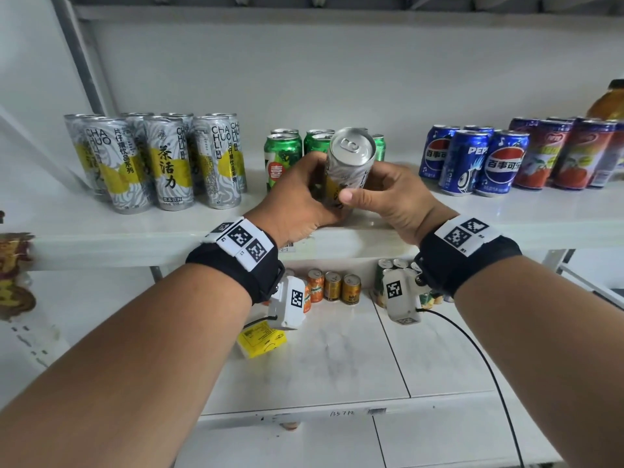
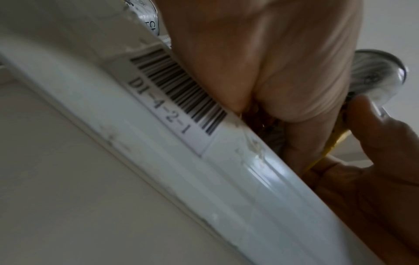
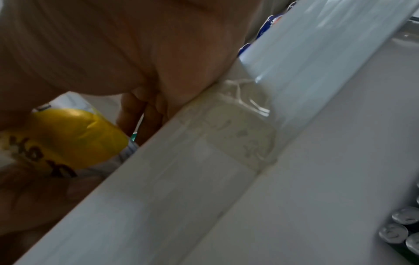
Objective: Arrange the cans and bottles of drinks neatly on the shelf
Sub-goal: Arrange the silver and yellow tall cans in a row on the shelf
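A tall silver-and-yellow tea can (image 1: 349, 163) tilts toward me above the front of the white shelf (image 1: 135, 228). My left hand (image 1: 300, 194) grips its left side and my right hand (image 1: 388, 194) grips its right side, thumb across the front. Several matching tea cans (image 1: 152, 160) stand grouped at the shelf's left. Green cans (image 1: 283, 153) stand behind my hands, and blue Pepsi cans (image 1: 472, 160) and red juice cans (image 1: 567, 153) to the right. The left wrist view shows the can's top (image 2: 376, 75) past my palm (image 2: 272, 62). The right wrist view shows its yellow label (image 3: 72, 138).
An orange bottle (image 1: 607, 103) stands at the far right. On the lower shelf (image 1: 337, 359) sit small orange and gold cans (image 1: 334, 285), more cans (image 1: 398, 265) behind my right wrist, and a yellow packet (image 1: 261, 339). A barcode label (image 2: 176, 93) marks the shelf edge.
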A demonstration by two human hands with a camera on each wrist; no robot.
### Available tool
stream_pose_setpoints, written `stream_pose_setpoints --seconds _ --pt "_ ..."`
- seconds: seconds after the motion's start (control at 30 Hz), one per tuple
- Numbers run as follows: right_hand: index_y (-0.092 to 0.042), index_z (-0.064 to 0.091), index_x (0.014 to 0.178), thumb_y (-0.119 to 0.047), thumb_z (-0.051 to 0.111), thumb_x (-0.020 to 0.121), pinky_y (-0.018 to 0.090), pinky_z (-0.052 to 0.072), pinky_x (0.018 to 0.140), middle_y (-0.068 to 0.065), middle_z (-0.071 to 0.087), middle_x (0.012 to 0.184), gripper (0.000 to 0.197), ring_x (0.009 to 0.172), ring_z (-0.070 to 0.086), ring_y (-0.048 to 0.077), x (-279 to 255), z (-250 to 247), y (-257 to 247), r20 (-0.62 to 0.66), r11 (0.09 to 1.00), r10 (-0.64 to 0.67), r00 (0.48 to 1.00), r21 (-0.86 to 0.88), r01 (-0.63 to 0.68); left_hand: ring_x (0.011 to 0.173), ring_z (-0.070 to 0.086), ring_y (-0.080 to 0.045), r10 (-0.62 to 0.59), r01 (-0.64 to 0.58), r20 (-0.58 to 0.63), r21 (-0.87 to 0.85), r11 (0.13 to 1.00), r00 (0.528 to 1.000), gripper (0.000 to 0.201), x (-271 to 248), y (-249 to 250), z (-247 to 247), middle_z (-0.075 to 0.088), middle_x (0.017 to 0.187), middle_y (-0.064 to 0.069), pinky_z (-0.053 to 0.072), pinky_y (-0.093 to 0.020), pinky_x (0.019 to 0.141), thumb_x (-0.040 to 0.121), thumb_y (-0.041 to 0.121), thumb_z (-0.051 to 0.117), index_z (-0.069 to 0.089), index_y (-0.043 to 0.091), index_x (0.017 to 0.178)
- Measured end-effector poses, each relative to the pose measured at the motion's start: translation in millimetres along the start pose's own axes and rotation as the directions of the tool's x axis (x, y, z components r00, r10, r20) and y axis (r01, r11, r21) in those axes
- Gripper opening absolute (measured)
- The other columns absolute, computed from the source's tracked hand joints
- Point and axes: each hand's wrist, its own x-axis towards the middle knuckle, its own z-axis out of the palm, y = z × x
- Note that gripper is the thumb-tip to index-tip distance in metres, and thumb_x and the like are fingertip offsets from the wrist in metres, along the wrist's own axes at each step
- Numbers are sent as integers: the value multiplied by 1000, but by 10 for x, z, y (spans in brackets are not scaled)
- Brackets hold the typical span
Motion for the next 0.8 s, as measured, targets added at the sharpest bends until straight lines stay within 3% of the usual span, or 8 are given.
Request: stream_pose_setpoints --seconds 0.13,0.3,0.37,0.47,0.53,0.73,0.8 --pt "-10 74 121 -23 98 66 37 58 99 10 77 120 61 117 72 26 12 -34 3 35 999 31 999 -21 -30 118 68 -11 8 -8 1 35 999 1000 74 55 -51 10 71 126 4 60 -33 99 68 8 98 62 20 132" --pt "-9 74 122 -19 92 71 40 57 103 13 76 123 56 120 71 28 7 -40 -15 46 999 39 998 29 -40 108 70 -2 -27 27 19 19 999 999 66 72 -77 -5 71 120 10 60 -21 90 68 14 99 61 37 116" --pt "-8 74 120 -24 88 76 44 58 101 15 76 120 49 116 72 32 -6 -34 -25 4 997 49 999 59 -50 104 72 -1 -47 48 23 -21 999 999 65 53 -59 -3 73 117 10 60 -21 89 68 22 100 61 37 118" --pt "-9 76 110 -30 82 80 53 62 93 22 77 113 37 106 74 42 -27 -27 -52 -37 988 122 992 105 -118 111 74 -10 -89 93 43 -112 989 995 75 8 -13 9 76 121 8 62 -37 99 65 31 101 63 27 129" --pt "-7 76 111 -28 82 82 53 62 91 23 77 113 36 105 74 43 -35 -27 -67 -45 986 152 987 71 -149 114 74 -12 -99 106 57 -134 985 993 77 -11 12 14 77 124 7 61 -43 101 67 32 101 63 23 133" --pt "0 72 120 -29 82 79 42 64 81 20 78 110 51 94 76 31 -25 23 -90 -69 985 167 984 47 -164 112 76 -9 -108 118 87 -121 986 990 76 -30 59 30 79 121 8 63 -41 99 68 40 99 64 24 133" --pt "1 70 122 -34 79 83 45 63 83 23 76 111 53 94 75 32 -4 32 -79 -106 987 158 982 38 -155 110 75 -6 -108 120 109 -108 987 988 80 -32 84 42 79 119 12 63 -36 98 63 44 101 64 28 132"
